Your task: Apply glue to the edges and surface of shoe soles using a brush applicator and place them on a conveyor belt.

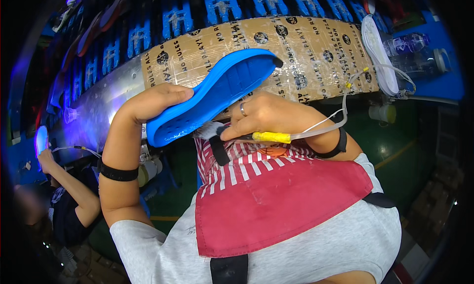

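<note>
A blue shoe sole point(215, 88), with a raised rim and a hollowed inside, is tilted in front of my chest. My left hand point(160, 101) is closed on its left edge, thumb on the rim. My right hand point(269, 115) grips a brush point(210, 130) with greyish bristles and a dark handle. Its bristles are at the lower rim of the sole, by the end with small holes; whether they touch it I cannot tell. A yellow sleeve point(271, 137) on the handle end joins a clear tube point(323, 131) running past my right wrist.
Printed cardboard point(316, 57) covers the bench before me. A white sole point(379, 54) lies at its right end, near a purple-labelled bottle point(407, 44) and a clear jug point(419, 64). Blue racks point(222, 7) line the far side. At left, a co-worker's hand point(46, 160) holds another sole.
</note>
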`<state>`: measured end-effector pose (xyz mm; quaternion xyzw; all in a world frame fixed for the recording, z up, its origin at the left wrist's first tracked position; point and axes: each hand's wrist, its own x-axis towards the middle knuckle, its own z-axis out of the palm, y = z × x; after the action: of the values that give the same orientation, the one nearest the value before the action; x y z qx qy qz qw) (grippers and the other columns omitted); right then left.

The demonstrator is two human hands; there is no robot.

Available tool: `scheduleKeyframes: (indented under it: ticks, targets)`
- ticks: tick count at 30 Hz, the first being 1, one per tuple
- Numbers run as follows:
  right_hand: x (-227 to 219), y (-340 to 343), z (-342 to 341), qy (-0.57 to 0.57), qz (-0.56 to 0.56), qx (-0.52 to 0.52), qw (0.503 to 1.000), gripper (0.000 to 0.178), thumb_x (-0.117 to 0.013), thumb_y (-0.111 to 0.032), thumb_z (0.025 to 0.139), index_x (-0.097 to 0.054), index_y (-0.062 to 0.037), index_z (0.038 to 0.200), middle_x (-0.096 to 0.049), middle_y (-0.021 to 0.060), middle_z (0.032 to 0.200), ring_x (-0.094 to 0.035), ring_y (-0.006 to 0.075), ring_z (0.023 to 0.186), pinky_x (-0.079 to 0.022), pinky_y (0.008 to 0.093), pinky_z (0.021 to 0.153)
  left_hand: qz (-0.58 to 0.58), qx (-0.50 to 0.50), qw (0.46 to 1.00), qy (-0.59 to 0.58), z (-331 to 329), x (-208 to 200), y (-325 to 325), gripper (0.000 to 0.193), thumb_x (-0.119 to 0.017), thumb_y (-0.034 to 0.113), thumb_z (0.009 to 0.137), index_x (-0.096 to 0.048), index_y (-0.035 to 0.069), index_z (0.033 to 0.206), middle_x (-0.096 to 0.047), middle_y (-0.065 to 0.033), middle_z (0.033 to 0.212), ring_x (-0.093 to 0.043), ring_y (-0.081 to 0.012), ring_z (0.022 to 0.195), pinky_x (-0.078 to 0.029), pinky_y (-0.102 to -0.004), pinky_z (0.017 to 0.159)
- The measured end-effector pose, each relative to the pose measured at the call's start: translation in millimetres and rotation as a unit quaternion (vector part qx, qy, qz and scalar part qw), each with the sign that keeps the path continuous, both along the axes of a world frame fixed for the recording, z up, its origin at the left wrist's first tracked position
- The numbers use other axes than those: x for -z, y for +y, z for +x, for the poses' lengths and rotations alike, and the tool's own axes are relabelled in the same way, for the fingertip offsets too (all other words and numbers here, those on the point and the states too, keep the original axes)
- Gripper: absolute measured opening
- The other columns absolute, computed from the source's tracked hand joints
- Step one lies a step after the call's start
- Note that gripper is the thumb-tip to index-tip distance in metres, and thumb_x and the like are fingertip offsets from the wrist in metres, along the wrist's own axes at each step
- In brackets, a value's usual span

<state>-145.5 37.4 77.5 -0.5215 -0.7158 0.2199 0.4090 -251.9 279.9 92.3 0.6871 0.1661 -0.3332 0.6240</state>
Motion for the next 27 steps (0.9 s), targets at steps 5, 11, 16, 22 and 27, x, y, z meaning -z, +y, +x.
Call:
scheduleKeyframes:
  ticks: [5,11,16,22,27]
  targets:
    - [-8.5,-0.5,6.0,0.009,-0.004,0.025,1.0,0.03,-0.06,-0.005,0.065,-0.066,-0.0118,0.094,-0.059,0.0111,0.07,-0.058,0.0263,0.065,-0.046,0.0331,0.057,-0.029,-0.003,0.999,0.031,-4.4,-1.8,4.9,0.039,-0.049,0.031,0.089,-0.06,-0.003,0.103,-0.064,-0.0085,0.09,-0.057,-0.0108,0.078,-0.047,-0.0239,0.072]
    - [0.9,-7.1,10.0,-0.042,-0.01,0.004,0.999,0.031,-0.059,-0.006,0.067,-0.066,-0.013,0.096,-0.06,0.0053,0.073,-0.058,0.0198,0.065,-0.046,0.0284,0.059,0.02,0.024,1.0,0.0,-10.9,3.3,13.0,0.037,-0.049,0.029,0.089,-0.06,-0.003,0.101,-0.064,-0.0076,0.089,-0.058,-0.0098,0.078,-0.047,-0.0235,0.072]
    - [1.2,-5.1,13.9,-0.005,0.015,0.075,0.997,0.026,-0.068,-0.005,0.07,-0.067,-0.0125,0.094,-0.062,0.0065,0.074,-0.058,0.021,0.063,-0.045,0.0281,0.055,-0.065,-0.078,0.995,-0.005,-19.1,11.1,19.5,0.039,-0.049,0.028,0.088,-0.056,-0.004,0.108,-0.062,-0.0124,0.097,-0.06,-0.0146,0.082,-0.049,-0.0265,0.075]
    - [-8.2,-14.2,24.2,0.064,0.037,0.078,0.994,0.024,-0.071,-0.01,0.069,-0.067,-0.0101,0.092,-0.063,0.0081,0.072,-0.058,0.0214,0.058,-0.045,0.0285,0.053,-0.283,-0.353,0.89,-0.059,-34.5,51.8,-3.8,0.044,-0.041,0.031,0.091,-0.044,-0.002,0.12,-0.057,-0.0169,0.109,-0.06,-0.0266,0.093,-0.049,-0.0391,0.082]
    - [-8.7,-11.1,26.7,0.143,0.094,0.18,0.968,0.023,-0.07,-0.009,0.07,-0.067,-0.0069,0.092,-0.064,0.0092,0.076,-0.059,0.0181,0.061,-0.044,0.0268,0.053,-0.417,-0.508,0.675,-0.336,-28.0,54.0,-39.2,0.047,-0.034,0.036,0.092,-0.038,0.003,0.125,-0.035,-0.021,0.132,-0.037,-0.0391,0.119,-0.033,-0.0577,0.094]
